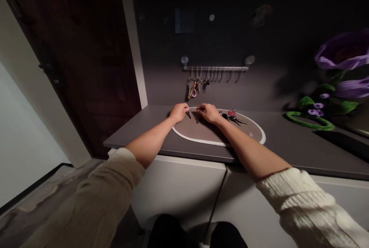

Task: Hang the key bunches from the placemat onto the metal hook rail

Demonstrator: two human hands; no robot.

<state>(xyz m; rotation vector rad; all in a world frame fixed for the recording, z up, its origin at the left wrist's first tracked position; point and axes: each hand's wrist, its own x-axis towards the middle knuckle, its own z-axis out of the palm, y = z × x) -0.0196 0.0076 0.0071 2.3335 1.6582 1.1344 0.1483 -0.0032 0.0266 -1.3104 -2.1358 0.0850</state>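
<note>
My left hand (179,112) is closed in a pinch over the left part of an oval mat (198,140), with small metal keys (188,114) hanging at its fingertips. My right hand (208,113) is also closed, fingers bent together, and a small key (197,119) shows just below its fingertips. A short gap separates the two hands. Several dark keys (238,120) and a red tag (232,112) lie on the mat to the right of my right hand.
A clear hook rail (216,68) on the dark wall holds several key sets (192,88) at its left end. Purple flowers (351,86) and a green ring (311,122) stand at the right. The grey counter (291,140) has cabinet doors below; a dark door is at left.
</note>
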